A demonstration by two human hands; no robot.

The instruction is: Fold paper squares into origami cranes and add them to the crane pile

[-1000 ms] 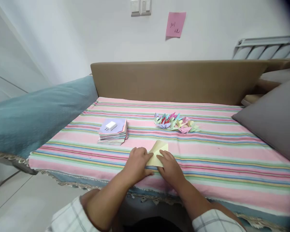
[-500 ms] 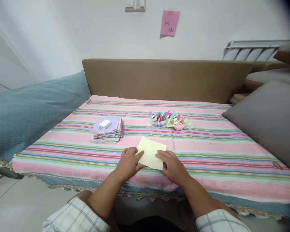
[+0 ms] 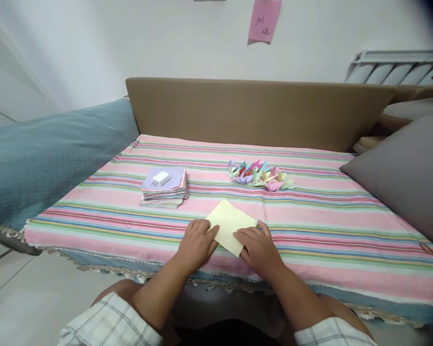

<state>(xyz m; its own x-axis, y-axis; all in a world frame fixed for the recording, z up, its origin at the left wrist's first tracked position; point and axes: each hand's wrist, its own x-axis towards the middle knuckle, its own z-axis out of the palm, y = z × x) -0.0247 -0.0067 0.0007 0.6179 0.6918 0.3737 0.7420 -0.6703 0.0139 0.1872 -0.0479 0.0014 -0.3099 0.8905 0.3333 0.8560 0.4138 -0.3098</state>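
Observation:
A square sheet of pale yellow paper (image 3: 228, 222) lies in front of me with one corner pointing toward the far side. My left hand (image 3: 198, 240) grips its left corner, thumb on top of the sheet. At the right edge, my right hand (image 3: 256, 245) has the sheet between its fingers and thumb; the thumb is mostly hidden. Beyond the sheet is a cluster of small folded paper cranes (image 3: 260, 176) in several colours. To the left stands a stack of coloured paper squares (image 3: 165, 196), with a white charger plug (image 3: 161, 179) on top.
A striped cloth (image 3: 332, 211) covers the seat. A grey cushion (image 3: 407, 168) leans at the right, and a blue-green covered armrest (image 3: 65, 144) is at the left. Behind stands a brown backrest (image 3: 238, 113). A small brown loop (image 3: 426, 248) lies near the right front.
The yellow sheet has been turned so a corner points more toward me, my hands still on it. My right fingers have spread a little. The view has tilted down slightly.

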